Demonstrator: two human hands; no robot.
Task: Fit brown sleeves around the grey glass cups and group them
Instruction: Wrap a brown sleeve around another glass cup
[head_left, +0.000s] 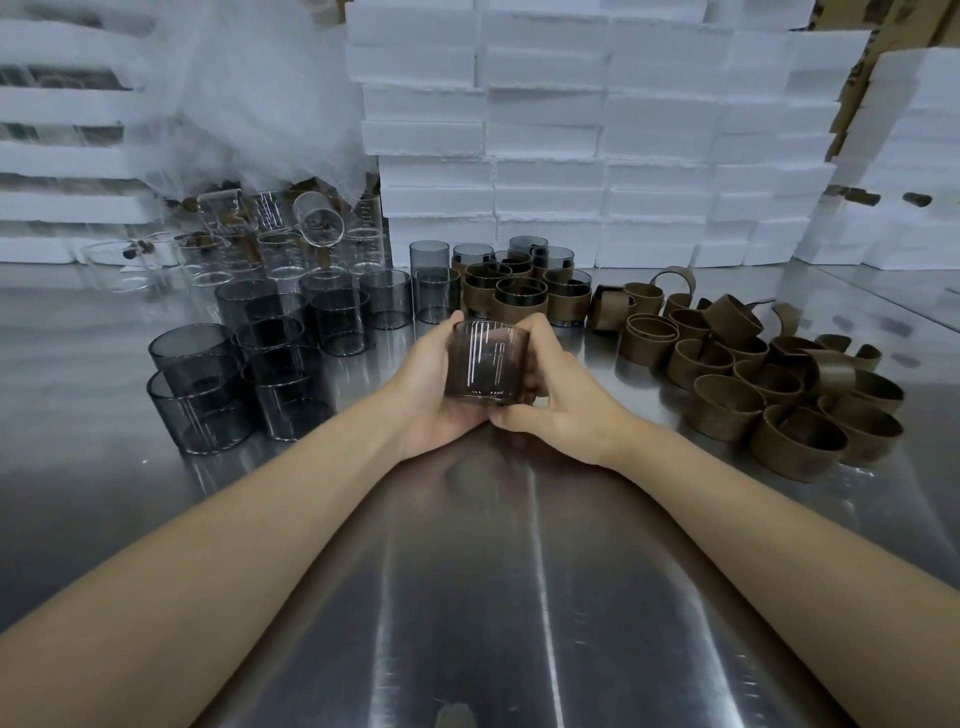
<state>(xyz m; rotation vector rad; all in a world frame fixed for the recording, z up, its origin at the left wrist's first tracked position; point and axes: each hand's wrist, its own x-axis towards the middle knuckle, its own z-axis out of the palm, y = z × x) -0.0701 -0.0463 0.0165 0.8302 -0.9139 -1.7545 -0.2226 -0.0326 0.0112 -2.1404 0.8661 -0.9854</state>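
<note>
We hold one grey glass cup (487, 361) between both hands, just above the worktop (493, 597) and straight ahead of us. Our left hand (434, 387) cups its left side and underside, with the fingers curled up to the rim. Our right hand (558, 400) wraps its right side, the thumb lying along the bottom edge, so both hands grip the same cup. The cup stands about upright, with its open mouth on top. Its wall looks brownish between our palms, and we cannot tell whether a sleeve already sits on it. To the left of our hands, well apart, the bare grey cups (291, 353) stand packed together, some stacked. Just beyond our fingertips the sleeved cups (519, 291) stand in a tight group, each with a brown band round it. To the right lies a loose heap of brown sleeves (779, 384), many on edge and touching one another. Clear glasses (270, 234) stand at the far left, and white foam blocks (597, 130) are stacked behind everything.
</note>
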